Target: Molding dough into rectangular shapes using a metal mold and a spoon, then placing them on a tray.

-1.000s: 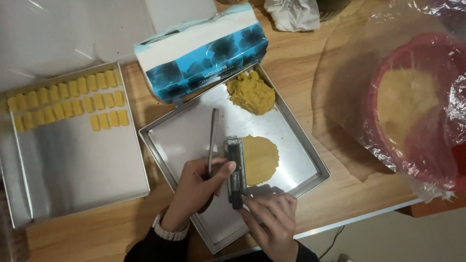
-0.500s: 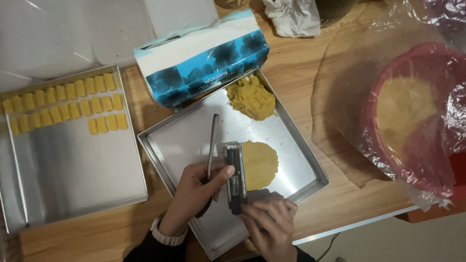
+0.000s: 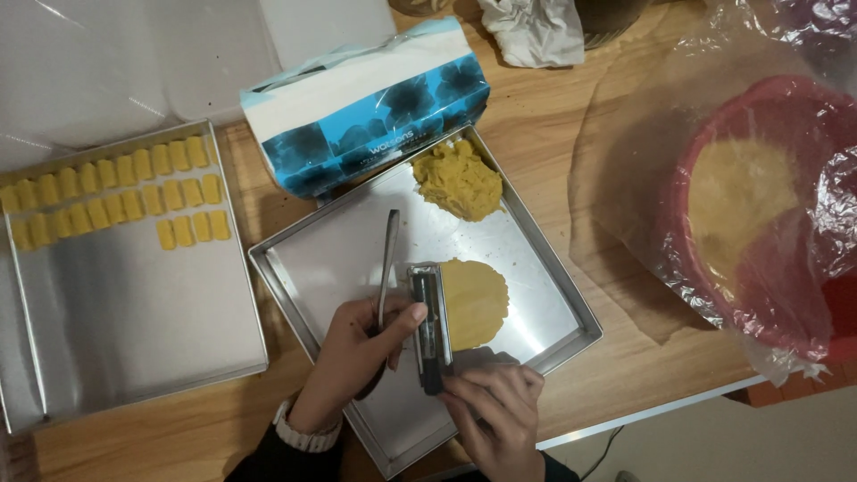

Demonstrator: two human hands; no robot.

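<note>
Both hands are working a dark cutter (image 3: 429, 326) inside the square metal tray (image 3: 571, 303).

The left hand (image 3: 361, 353) is gripping a thin metal tool (image 3: 386, 263) while thumbing the cutter; the right hand (image 3: 495, 406) is pinching the cutter's near end, against the flattened dough (image 3: 473, 303)'s left edge.

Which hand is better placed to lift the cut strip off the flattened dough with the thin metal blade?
Left, probably. The left hand already grips the thin metal blade beside the cutter, close to the flattened dough. The right hand is busy at the cutter's near end.
</note>
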